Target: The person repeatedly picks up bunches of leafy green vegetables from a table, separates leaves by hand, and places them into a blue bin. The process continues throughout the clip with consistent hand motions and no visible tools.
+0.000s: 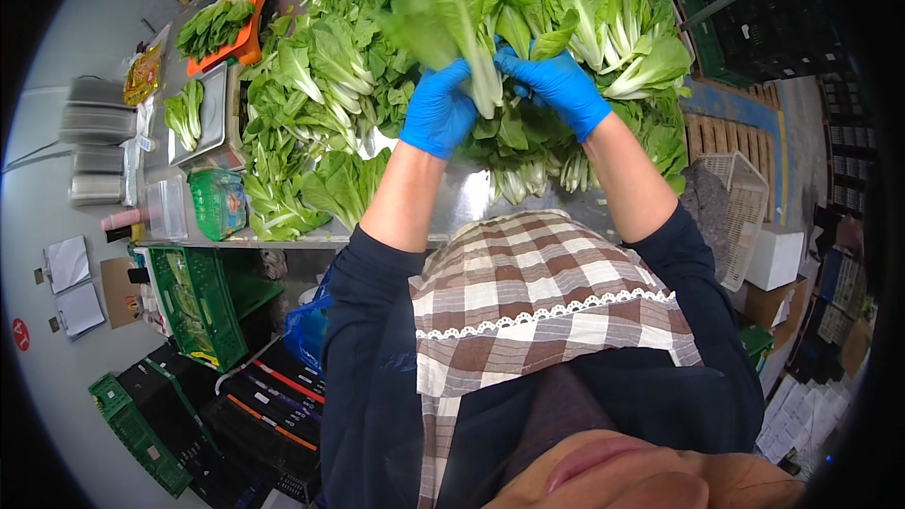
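Both my hands wear blue gloves and meet over a big heap of leafy greens with white stems (339,74) on a metal table (452,208). My left hand (442,106) is closed around a leafy green (483,74), its pale stem end pointing towards me and its leaves away; some leaves are blurred. My right hand (555,85) is just right of that stem, its fingertips close to it and near another green leaf (555,42). Whether the right fingers grip a leaf cannot be told. Bunches with white stems (520,180) lie below the hands near the table's front edge.
At the left are an orange tray of greens (253,32), a metal scale pan (215,113) holding one bunch, a green plastic pack (217,201) and stacked clear trays (95,109). Green crates (212,311) stand below. A pale plastic basket (749,205) is at the right.
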`<control>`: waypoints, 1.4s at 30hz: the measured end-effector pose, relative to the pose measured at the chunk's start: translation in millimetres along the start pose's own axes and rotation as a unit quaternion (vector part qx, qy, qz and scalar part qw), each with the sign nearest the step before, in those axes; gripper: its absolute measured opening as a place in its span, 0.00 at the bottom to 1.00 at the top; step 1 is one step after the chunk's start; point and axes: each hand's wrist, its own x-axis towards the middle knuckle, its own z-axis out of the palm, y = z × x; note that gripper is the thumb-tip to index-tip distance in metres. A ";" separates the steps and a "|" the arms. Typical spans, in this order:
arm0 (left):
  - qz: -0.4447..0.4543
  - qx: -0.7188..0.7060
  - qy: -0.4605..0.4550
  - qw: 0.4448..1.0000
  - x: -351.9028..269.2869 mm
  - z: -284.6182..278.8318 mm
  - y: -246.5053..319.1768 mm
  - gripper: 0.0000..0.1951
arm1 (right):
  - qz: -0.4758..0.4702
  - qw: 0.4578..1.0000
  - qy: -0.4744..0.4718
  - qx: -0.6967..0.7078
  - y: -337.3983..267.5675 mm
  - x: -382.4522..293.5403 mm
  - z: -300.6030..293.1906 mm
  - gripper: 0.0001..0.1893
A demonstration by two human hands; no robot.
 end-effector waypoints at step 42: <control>0.079 -0.089 0.095 0.988 7.9 6.4 -2.8 0.20 | -0.097 0.853 0.239 -0.453 9.4 -9.6 -98.9 0.22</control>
